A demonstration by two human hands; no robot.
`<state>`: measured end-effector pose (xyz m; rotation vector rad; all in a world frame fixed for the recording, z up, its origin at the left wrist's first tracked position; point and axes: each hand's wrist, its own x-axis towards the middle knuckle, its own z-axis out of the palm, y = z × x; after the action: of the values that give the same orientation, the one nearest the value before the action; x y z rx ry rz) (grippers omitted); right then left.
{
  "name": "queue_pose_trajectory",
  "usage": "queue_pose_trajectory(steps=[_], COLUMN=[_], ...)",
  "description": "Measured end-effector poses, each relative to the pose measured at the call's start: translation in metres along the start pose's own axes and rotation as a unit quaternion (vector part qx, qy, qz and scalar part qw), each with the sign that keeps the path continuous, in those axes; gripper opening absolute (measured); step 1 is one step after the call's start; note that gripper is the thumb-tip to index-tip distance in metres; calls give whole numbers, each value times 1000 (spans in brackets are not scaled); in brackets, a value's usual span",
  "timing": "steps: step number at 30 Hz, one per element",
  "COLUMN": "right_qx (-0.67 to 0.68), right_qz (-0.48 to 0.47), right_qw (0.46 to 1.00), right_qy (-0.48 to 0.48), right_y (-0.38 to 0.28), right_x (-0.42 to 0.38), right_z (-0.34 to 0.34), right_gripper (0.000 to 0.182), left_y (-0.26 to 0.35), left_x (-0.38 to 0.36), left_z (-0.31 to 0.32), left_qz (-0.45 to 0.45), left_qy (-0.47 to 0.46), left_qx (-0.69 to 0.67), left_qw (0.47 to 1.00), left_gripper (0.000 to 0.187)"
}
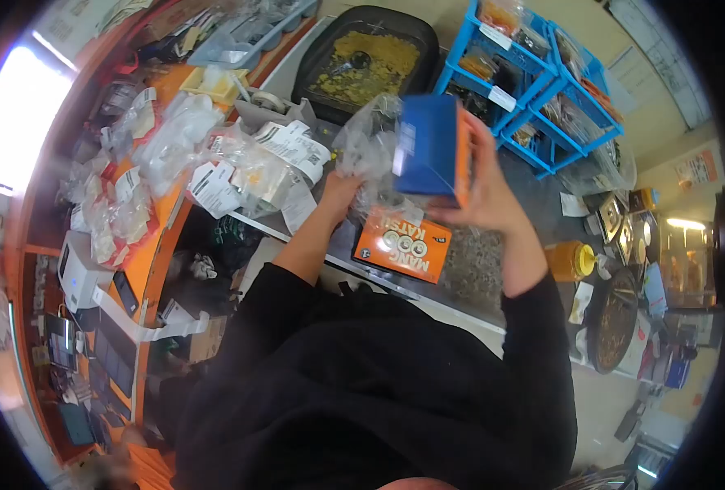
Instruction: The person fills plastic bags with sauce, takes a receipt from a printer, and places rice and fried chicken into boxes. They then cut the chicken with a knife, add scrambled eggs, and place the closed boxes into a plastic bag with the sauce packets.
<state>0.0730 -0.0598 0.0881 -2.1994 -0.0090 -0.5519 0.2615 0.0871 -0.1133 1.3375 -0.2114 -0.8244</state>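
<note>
Both hands up over the counter, one on a blue box, one on a clear bag.

From my feed I see the right hand (489,200) wrapped around the blue box (429,145) — fingers closed on its orange side, holding it tilted above the counter (534,212). The left hand (342,189) is closed on a crinkled clear plastic bag (366,135), which sits just beside the box and touches its left face. Directly below the two hands an orange carton (403,242) with printed circles lies flat on the counter. Behind them is a black tray of yellow crumbs (368,59), with blue wire baskets (542,82) to its right. To the left, bagged packets with white labels (240,167) are heaped along the orange shelf — I cannot read the labels.
</note>
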Motion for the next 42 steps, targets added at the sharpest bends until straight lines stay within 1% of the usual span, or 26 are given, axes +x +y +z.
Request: queue_pose_trajectory(steps=[1, 2, 3, 5, 8, 11, 12, 13, 14, 15, 17, 20, 21, 23, 24, 26, 27, 29, 30, 33, 35, 37, 38, 40, 41, 42], right_qx=[7, 21, 49, -6, -55, -205, -262, -290, -318, -347, -369, -412, -428, -436, -439, -472, -489, -361, -293, -214, -205, -299, -348, -349, -347, -315], right_qz=[-24, -68, -47, -67, -18, 11, -24, -28, -31, -34, -15, -8, -10, 7, 19, -5, -17, -11, -9, 53, 46, 67, 74, 122, 146, 163], right_qw=[1000, 997, 997, 997, 998, 966, 954, 942, 927, 911, 895, 870, 862, 865, 867, 863, 860, 928, 954, 963, 951, 937, 924, 902, 889, 893], right_qy=[11, 29, 22, 29, -29, -158, -140, -168, -194, -219, -251, -270, -270, -246, -237, -177, -147, -91, -62, -158, -227, -170, -142, -222, -260, -276], right_y=[4, 18, 26, 55, 91, 101, 107, 104, 99, 94, 87, 79, 79, 86, 92, 112, 118, 78, 55, 23, 12, 25, 31, 32, 32, 32], right_x=[20, 39, 54, 74, 68, 55, 49, 47, 45, 44, 42, 31, 28, 20, 12, 1, -3, -2, -6, -57, -80, -95, -99, -93, -90, -87], right_z=[19, 40, 60, 90, 108, 98, 100, 99, 95, 92, 92, 94, 94, 97, 101, 107, 108, 93, 85, 80, 90, 101, 102, 105, 107, 104], right_gripper=[129, 128, 126, 123, 116, 104, 94, 90, 86, 82, 74, 65, 63, 61, 60, 57, 56, 53, 52, 60, 72, 87, 94, 103, 108, 108], left_y=[10, -6, 0, 8, 34, 46, 35, 27, 19, 19, 54, 68, 75, 108, 117, 129, 132, 138, 138, 132, 131, 143, 142, 138, 135, 131], left_x=[-6, 6, -5, -17, -40, -55, -51, -45, -39, -38, -49, -23, -26, -42, -55, -81, -82, -78, -70, -55, -54, -67, -67, -65, -65, -65], left_z=[2, -9, -11, -12, -23, -32, -37, -40, -42, -40, -20, -29, -27, -14, 2, 40, 46, 51, 45, 24, 24, 34, 36, 33, 31, 27], left_qz=[0, 16, 86, 37, -112, -121, -3, 115, 194, 269, 346, 238, 227, 194, 177, 140, 146, 160, 146, 132, 169, 213, 216, 218, 219, 219], left_qy=[17, 7, -28, 37, 69, 153, 182, 205, 223, 246, 288, 262, 182, 12, -37, -131, -120, -96, -68, -13, 19, 46, 53, 71, 72, 72], left_qx=[8, 44, 31, 27, -50, 35, 104, 173, 218, 264, 307, 237, 179, 62, 28, -46, -21, 33, 102, 229, 330, 397, 405, 422, 406, 391], left_qw=[1000, 999, 995, 998, 990, 980, 978, 956, 930, 893, 838, 905, 940, 979, 983, 980, 982, 982, 982, 964, 928, 892, 887, 877, 884, 891], left_gripper=[21, 21, 18, 16, 20, 25, 26, 27, 27, 27, 26, 22, 21, 19, 18, 20, 22, 28, 31, 34, 36, 34, 33, 31, 31, 30])
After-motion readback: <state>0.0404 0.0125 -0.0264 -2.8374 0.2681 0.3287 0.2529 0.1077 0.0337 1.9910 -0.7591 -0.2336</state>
